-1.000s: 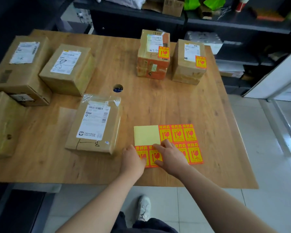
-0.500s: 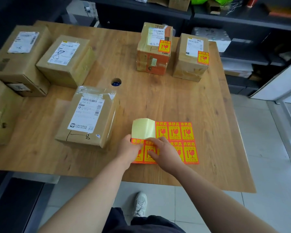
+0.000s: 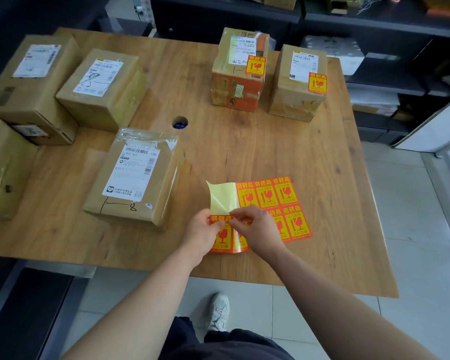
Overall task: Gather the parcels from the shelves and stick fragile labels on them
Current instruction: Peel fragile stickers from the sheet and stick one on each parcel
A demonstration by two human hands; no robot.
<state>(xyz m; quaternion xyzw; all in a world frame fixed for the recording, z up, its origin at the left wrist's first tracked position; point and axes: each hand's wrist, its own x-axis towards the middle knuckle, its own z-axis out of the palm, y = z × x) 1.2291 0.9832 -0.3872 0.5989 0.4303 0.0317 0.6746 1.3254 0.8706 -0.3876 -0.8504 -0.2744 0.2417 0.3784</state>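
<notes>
Higher than before, the label sheet [image 3: 283, 198] lifts its eleven-o'clock corner; left hand [image 3: 202, 236] and right hand [image 3: 260, 229] pinch it, fingertips meeting.

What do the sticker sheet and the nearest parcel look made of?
The sticker sheet: likely glossy paper labels on pale yellow backing, curling where bared. The nearest parcel: brown cardboard, seemingly wrapped in clear tape; shiny wrinkled film at its far edge.

Bright, even, soft light over worktop [image 3: 257, 149] and floor tiles [image 3: 421, 229]; shelves [image 3: 374, 24] behind dim. Faint soft shadows beside parcels [image 3: 102, 100]. Glare on clear tape [image 3: 147, 137] of nearest parcel [image 3: 135, 183]. Wide-angle bowing at edges. Fine print slightly soft.
</notes>
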